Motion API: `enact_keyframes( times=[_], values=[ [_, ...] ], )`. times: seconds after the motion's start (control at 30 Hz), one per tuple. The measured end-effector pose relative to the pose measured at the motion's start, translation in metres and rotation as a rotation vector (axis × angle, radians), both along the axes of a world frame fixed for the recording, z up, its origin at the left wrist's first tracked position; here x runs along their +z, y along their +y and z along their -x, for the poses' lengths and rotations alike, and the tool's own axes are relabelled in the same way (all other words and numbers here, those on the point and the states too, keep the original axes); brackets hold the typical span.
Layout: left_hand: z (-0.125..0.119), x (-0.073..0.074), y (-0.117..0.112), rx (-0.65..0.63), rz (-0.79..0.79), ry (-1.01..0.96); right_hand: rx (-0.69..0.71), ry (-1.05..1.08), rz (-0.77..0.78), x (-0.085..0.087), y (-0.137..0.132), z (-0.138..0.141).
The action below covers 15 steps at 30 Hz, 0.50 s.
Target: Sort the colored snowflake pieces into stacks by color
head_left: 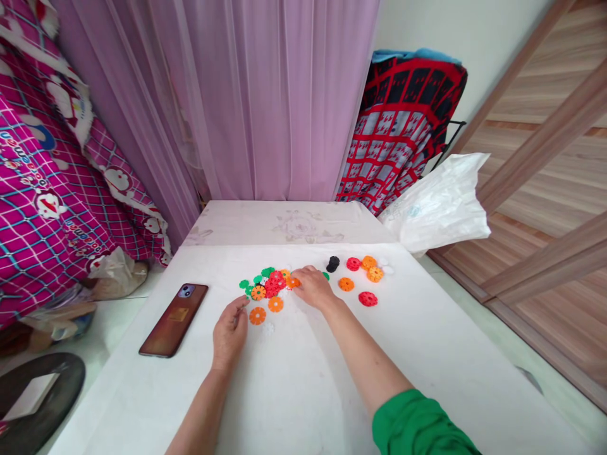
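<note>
Several flat plastic snowflake discs in orange, red, green, white and black lie on a white table. A joined cluster of discs sits at the centre. My right hand rests at its right side, fingers curled on an orange disc. My left hand lies flat on the table, fingers loosely together, its fingertips next to a loose orange disc. More loose discs lie to the right, among them a black one.
A dark red phone lies face down on the table's left. A white plastic bag sits at the far right corner. Pink curtains hang behind. A black round stool stands at lower left.
</note>
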<state>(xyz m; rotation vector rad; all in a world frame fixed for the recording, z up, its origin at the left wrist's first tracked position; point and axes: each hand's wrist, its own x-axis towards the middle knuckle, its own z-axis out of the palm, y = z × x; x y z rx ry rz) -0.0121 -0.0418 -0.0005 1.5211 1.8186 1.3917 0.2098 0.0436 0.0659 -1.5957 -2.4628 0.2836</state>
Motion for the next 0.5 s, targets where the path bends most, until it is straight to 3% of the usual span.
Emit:
enact_keyframes(
  times=[0.27, 0.5],
  values=[
    [0.001, -0.006, 0.002, -0.015, 0.026, -0.005, -0.063, 0.009, 0.000, -0.020, 0.007, 0.001],
    [0.001, -0.002, 0.001, -0.009, 0.021, 0.009, -0.185, 0.153, -0.001, -0.023, 0.000, -0.007]
  ],
)
